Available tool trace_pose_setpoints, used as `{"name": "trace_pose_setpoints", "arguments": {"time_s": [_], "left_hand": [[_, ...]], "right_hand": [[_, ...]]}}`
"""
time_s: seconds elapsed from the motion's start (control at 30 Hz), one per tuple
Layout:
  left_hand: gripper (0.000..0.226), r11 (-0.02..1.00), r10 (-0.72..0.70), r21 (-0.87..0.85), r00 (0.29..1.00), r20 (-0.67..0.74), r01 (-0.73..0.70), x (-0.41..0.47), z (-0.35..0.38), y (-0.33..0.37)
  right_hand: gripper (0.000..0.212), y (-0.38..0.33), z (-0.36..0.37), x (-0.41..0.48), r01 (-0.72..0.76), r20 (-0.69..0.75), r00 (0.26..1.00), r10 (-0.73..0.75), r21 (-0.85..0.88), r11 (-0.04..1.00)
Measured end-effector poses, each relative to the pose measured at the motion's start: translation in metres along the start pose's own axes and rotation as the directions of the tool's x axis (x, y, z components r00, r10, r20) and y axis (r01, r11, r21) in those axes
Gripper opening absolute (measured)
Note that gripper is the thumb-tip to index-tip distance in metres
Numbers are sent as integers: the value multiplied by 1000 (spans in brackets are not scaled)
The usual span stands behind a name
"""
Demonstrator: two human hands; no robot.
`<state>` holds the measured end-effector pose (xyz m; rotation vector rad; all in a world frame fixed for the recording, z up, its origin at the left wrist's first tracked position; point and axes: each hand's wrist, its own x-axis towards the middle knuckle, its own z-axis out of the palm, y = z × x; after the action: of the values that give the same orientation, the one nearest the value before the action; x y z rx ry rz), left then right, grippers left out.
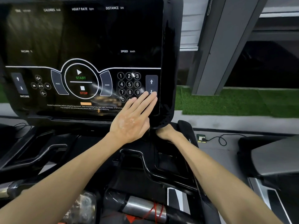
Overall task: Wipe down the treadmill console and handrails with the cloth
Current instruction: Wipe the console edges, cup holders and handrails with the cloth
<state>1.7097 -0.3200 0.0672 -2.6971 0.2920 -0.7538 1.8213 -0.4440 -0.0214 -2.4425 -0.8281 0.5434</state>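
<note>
the left hand [131, 121] lies flat against the lower right part of the treadmill console [90, 46], its fingers [146, 101] straight and close together, holding nothing; the fingertips cover the bottom of the number keypad [129, 85] and reach the down arrow of the speed buttons [151, 84]. the right hand [163, 132] reaches under the console's lower right corner, and its fingers are hidden behind that glossy black edge, so i cannot tell whether they are curled or what they hold. a dark flap [183, 125] stands up just beside the right wrist (it may be the cloth, though it is too dark to be sure), touching the console's corner. the screen is dark, with the round start and stop control [81, 81] left of the keypad. below the forearms sits a black tray [145, 160], and nearer the camera a metal bar [142, 206] wrapped with red cord [156, 210]. to the right, a grey pillar [215, 46] rises from green turf [226, 102], and a black cable [221, 139] loops on the floor.
</note>
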Motion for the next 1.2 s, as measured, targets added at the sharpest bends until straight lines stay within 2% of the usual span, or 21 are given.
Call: {"name": "trace_pose_setpoints", "arguments": {"time_s": [0.07, 0.2, 0.27, 0.33, 0.43, 0.5, 0.6, 0.67, 0.77, 0.87, 0.93, 1.0, 1.07, 1.2], "left_hand": [[64, 1000, -3, -1, 1000, 2, 3, 0, 0, 0], [63, 1000, -13, -9, 1000, -5, 13, 0, 1, 2], [63, 1000, -10, -16, 1000, -11, 10, -1, 2, 2], [63, 1000, -6, -16, 1000, -13, 5, 0, 2, 1], [63, 1000, -5, -14, 1000, -6, 5, -1, 1, 0], [64, 1000, -7, -15, 1000, 5, 7, 0, 0, 0], [65, 1000, -13, -8, 1000, 9, 13, -1, 0, 0], [66, 1000, -16, -5, 1000, 9, 16, 0, 1, 1], [65, 1000, -14, -7, 1000, 5, 14, 0, 2, 2], [65, 1000, -19, 1, 1000, 6, 19, 0, 3, 2], [66, 1000, -23, -1, 1000, 1, 23, 0, 3, 2], [66, 1000, -25, -3, 1000, 5, 25, -1, 3, 1], [67, 1000, -25, -1, 1000, 13, 25, -1, 2, 1], [67, 1000, -28, -5, 999, 15, 28, -1, 2, 1]], "right_hand": [[33, 2, 5, -10, 5, -26, 1000, -6, -35, 999], [57, 20, 28, -50, 194, -48, 979, -197, -61, 979], [63, 24, 31, -55, 230, -65, 970, -234, -66, 971], [64, 23, 23, -45, 172, -79, 982, -174, -30, 985], [38, 23, 2, -17, -29, -43, 999, 29, -12, 999], [35, 24, -6, -4, -98, -10, 995, 98, -44, 994], [47, 30, -3, -16, -40, -34, 999, 38, -31, 999], [58, 40, 7, -36, 82, -25, 996, -84, -75, 994], [57, 57, 16, -52, 189, 14, 982, -189, -152, 970], [63, 60, 5, -41, 155, 36, 988, -152, -140, 978], [67, 52, -8, -25, 72, 34, 997, -69, -114, 991], [51, 41, -21, -14, -28, 44, 998, 35, -148, 989], [42, 35, -26, -9, -67, 56, 995, 79, -193, 979], [62, 58, -13, -26, 96, 49, 995, -88, -212, 973]]}}
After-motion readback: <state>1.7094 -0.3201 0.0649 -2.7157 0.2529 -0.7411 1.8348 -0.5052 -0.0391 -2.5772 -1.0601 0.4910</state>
